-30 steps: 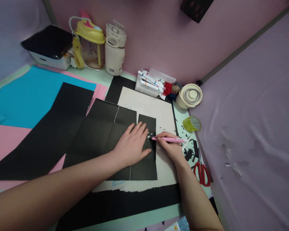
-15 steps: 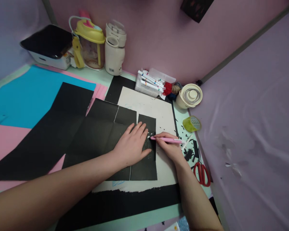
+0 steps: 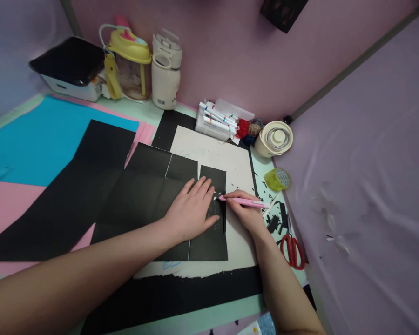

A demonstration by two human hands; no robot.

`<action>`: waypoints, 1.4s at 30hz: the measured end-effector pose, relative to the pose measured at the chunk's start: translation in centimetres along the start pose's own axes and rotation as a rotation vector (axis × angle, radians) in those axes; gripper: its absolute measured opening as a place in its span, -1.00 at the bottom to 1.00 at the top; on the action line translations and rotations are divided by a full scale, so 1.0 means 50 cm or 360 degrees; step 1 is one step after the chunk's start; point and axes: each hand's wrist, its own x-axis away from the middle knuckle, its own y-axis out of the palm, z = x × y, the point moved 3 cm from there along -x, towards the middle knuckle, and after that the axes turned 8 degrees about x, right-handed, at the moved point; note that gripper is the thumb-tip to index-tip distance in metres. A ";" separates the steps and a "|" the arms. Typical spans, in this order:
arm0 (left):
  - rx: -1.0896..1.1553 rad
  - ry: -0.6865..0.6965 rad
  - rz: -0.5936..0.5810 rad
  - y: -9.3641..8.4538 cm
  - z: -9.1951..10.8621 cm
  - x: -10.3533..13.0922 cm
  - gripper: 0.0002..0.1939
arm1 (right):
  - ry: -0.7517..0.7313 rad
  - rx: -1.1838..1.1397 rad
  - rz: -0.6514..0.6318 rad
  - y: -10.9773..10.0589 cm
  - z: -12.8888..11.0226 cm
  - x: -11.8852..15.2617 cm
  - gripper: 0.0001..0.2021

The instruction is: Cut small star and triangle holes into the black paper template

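My left hand (image 3: 192, 209) lies flat with spread fingers on a sheet of black paper (image 3: 209, 249), pressing it down. In my right hand (image 3: 246, 214), a slim pink pen-shaped craft knife (image 3: 242, 201) is pinched near its front end. Its tip is at the paper, just right of my left fingertips, beside small cut openings where white shows through. Faint pencil-like marks run down the sheet below them. The black paper has several slits and folds and rests on a white board (image 3: 237, 163). Along its right edge is a narrow dark slit or strip; I cannot tell which.
Red-handled scissors (image 3: 293, 251) and black paper scraps (image 3: 274, 224) lie right of my right forearm. Behind are a green tape roll (image 3: 278, 179), a cream round container (image 3: 274, 139), a box of markers (image 3: 218, 121), a white bottle (image 3: 166, 74) and a yellow-lidded jug (image 3: 131, 65). Blue paper (image 3: 28, 139) lies left.
The knife's tip has shifted very slightly up at the small cuts. My left hand and the black paper stay in place.
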 end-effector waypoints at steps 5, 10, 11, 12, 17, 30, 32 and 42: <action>0.0004 0.0002 0.0014 0.001 0.000 0.001 -0.27 | 0.0034 -0.0023 0.0010 -0.002 0.003 -0.002 -0.88; -0.0003 0.0009 0.0018 0.002 -0.001 0.002 -0.27 | 0.0007 -0.0013 -0.0019 0.003 -0.001 -0.002 -0.88; -0.0012 0.0009 0.0020 0.002 -0.001 0.002 -0.28 | 0.0002 -0.0012 -0.0027 0.003 -0.001 -0.002 -0.88; -0.0021 0.0007 0.0021 0.002 -0.002 0.002 -0.28 | -0.0004 -0.0011 -0.0030 0.004 -0.001 -0.001 -0.87; -0.0030 0.0004 0.0015 0.002 -0.001 0.002 -0.28 | -0.0054 -0.0036 0.0046 0.001 0.001 -0.003 -0.88; -0.0007 -0.0007 0.0007 -0.003 -0.001 0.001 -0.27 | -0.0071 -0.0242 0.0241 -0.006 0.010 -0.005 -0.86; 0.0038 -0.0015 0.0011 -0.004 0.000 0.002 -0.26 | -0.0051 -0.0282 0.0302 -0.010 0.017 -0.007 -0.81; 0.0059 0.0108 0.0018 -0.012 0.002 0.005 -0.45 | -0.0167 -0.0357 0.0225 0.015 0.020 -0.010 -0.70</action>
